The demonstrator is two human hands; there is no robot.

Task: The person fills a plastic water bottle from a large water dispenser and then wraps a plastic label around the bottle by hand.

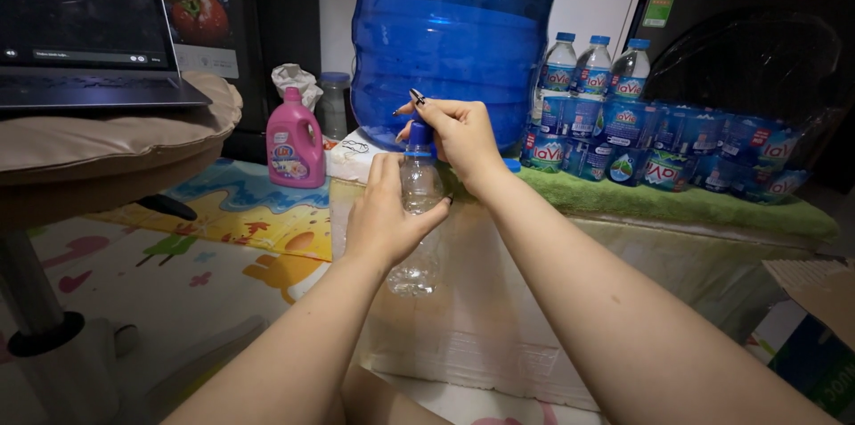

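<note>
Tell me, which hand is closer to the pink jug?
Left. The left hand grips the clear bottle just right of the pink jug; the right hand pinches the bottle's blue cap, farther right.

Light: dim room, cool bluish cast.
Glare: pale streaks on the big blue jug (450,42) just above the fingers (419,102).
Shadows: soft, deep at the frame corners.
Edges: wide-angle bending.
Focus: fairly sharp.
</note>
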